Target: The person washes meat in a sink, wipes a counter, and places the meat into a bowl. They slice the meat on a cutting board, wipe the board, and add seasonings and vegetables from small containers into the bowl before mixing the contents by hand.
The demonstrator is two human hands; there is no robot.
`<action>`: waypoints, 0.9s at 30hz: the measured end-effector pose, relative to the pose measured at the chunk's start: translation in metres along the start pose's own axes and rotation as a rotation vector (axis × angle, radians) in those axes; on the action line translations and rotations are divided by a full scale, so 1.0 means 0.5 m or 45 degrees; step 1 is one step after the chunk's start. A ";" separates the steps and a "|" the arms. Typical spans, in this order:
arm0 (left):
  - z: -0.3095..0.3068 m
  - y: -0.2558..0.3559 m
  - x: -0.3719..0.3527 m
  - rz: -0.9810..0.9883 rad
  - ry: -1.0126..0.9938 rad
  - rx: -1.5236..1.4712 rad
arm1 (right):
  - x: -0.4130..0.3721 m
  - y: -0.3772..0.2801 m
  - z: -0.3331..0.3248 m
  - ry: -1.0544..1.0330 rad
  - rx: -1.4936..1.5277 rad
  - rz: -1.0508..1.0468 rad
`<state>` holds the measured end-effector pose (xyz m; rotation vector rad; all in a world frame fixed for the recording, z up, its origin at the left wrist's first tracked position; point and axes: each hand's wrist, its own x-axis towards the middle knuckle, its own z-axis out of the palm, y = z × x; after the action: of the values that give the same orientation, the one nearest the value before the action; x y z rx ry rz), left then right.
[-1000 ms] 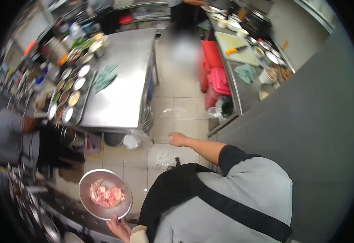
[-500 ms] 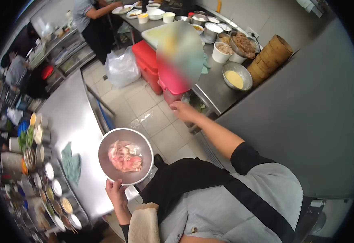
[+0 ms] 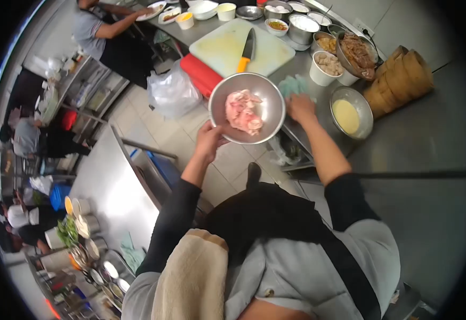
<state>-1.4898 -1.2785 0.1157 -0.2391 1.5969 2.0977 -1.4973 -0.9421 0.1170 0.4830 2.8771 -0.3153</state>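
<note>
My left hand [image 3: 209,141] grips the rim of a steel mixing bowl [image 3: 273,109], fingers closed on its near left edge. Pieces of raw pink meat [image 3: 243,111] lie inside. The bowl is held up over the gap in front of the counter. To its right, my right hand [image 3: 300,109] is at a crumpled green cloth [image 3: 293,86] on the counter's edge; its fingers look closed on the cloth, though their tips are partly hidden. Behind the bowl, a knife [image 3: 248,49] with a yellow handle lies on a white cutting board [image 3: 211,48].
On the right counter stand a bowl of yellow liquid [image 3: 352,117], a tub of pale meat [image 3: 327,68], a bowl of brown meat [image 3: 356,56] and bamboo steamers [image 3: 403,82]. A steel table [image 3: 117,184] is at left. Plastic bag [image 3: 172,92] on the floor; co-workers [image 3: 110,37] beyond.
The bowl of meat has moved from beside the left table over to the right counter, held by my left hand. My right hand has reached forward to the green cloth. The view has turned.
</note>
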 end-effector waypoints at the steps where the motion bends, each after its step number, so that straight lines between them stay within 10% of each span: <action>1: 0.036 0.006 0.045 -0.035 -0.020 0.002 | -0.013 0.010 -0.016 -0.052 -0.027 0.074; 5: 0.153 0.019 0.224 -0.157 -0.281 0.105 | -0.122 0.095 0.037 -0.173 0.176 0.372; 12: 0.192 0.097 0.311 -0.271 -0.476 0.558 | -0.181 0.007 -0.163 0.546 0.554 0.344; 14: 0.189 0.143 0.355 0.590 -0.452 1.673 | -0.182 -0.030 -0.172 0.568 0.631 0.406; 19: 0.377 0.162 0.535 1.937 -1.211 1.661 | -0.141 -0.214 -0.121 -0.002 0.858 -0.059; 22: 0.459 0.134 0.614 1.630 -1.701 2.396 | -0.047 -0.358 -0.060 0.060 0.814 -0.173; 26: 0.512 0.158 0.668 1.579 -2.112 2.073 | 0.083 -0.483 -0.034 0.306 0.851 -0.030; 27: 0.531 0.170 0.686 1.212 -2.293 1.865 | 0.115 -0.494 -0.022 0.382 0.771 -0.015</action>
<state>-1.7870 -0.9514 0.1239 2.3005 1.2900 0.1703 -1.6369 -1.1503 0.1572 0.6542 3.0277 -1.2283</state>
